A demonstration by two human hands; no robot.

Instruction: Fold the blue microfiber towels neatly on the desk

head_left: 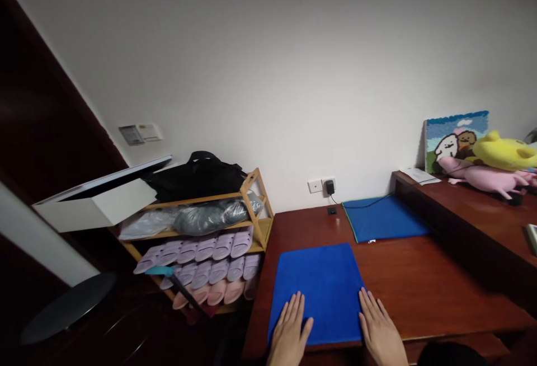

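Note:
A bright blue cloth (pixel 321 287) lies flat on the dark red wooden table (pixel 419 282), close to its front left corner. My left hand (pixel 291 329) rests palm down on the cloth's left front part, fingers stretched out and thumb apart. Over on the right edge of the cloth, my right hand (pixel 381 324) lies flat with its fingers extended, partly on the cloth and partly on the wood. Neither hand grips anything. Farther back, against the wall, a second blue cloth (pixel 384 220) with a green edge and a small white tag lies on the table.
A wooden rack (pixel 262 231) left of the table holds purple slippers (pixel 205 248), a black bag (pixel 201 178) and a white box (pixel 96 206). A plugged-in black adapter (pixel 329 187) trails a cord. Plush toys (pixel 482 174) sit on the raised ledge at right. A round dark seat (pixel 69 307) stands lower left.

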